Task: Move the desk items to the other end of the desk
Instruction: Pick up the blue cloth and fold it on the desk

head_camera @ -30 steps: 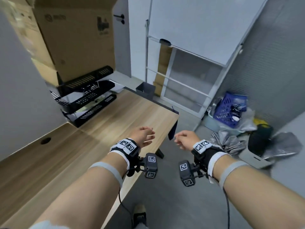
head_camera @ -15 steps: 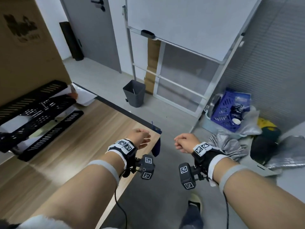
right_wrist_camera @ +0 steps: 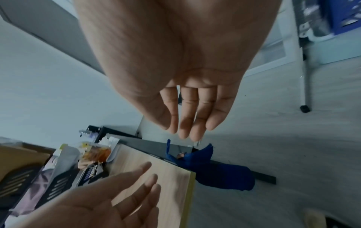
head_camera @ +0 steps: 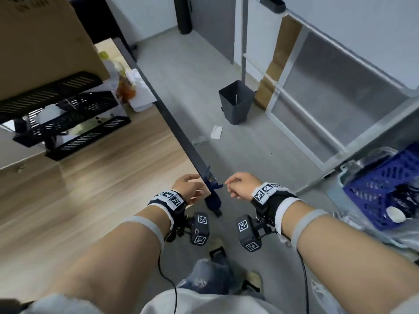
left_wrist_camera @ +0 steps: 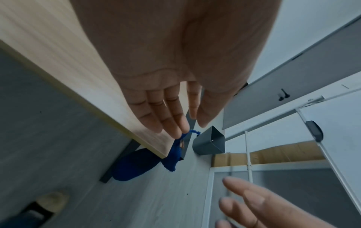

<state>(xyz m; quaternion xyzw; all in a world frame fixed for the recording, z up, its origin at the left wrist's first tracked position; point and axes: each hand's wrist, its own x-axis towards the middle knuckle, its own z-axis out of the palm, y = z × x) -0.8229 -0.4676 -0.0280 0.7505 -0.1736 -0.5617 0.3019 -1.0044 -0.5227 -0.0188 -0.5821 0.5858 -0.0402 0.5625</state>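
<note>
A black tiered file tray (head_camera: 68, 114) stands on the wooden desk (head_camera: 102, 189) at the left, under a cardboard box (head_camera: 45, 37). White papers (head_camera: 138, 91) and an orange snack packet (head_camera: 125, 87) lie beside it near the desk's dark edge. My left hand (head_camera: 196, 185) hovers over the desk's near corner, fingers relaxed and empty (left_wrist_camera: 189, 123). My right hand (head_camera: 229, 188) floats just off that corner over the floor, also empty with straight fingers (right_wrist_camera: 183, 129). A blue cloth (head_camera: 212, 196) hangs at the corner between the hands.
A grey waste bin (head_camera: 237, 100) stands on the floor beyond the desk, with a paper scrap (head_camera: 216, 132) near it. A whiteboard frame (head_camera: 317, 87) and a blue crate (head_camera: 385, 189) fill the right side. My feet are below.
The view has swung along the desk, and the tray and papers now appear larger and nearer. Both hands stay empty and have drifted closer together at the desk's corner.
</note>
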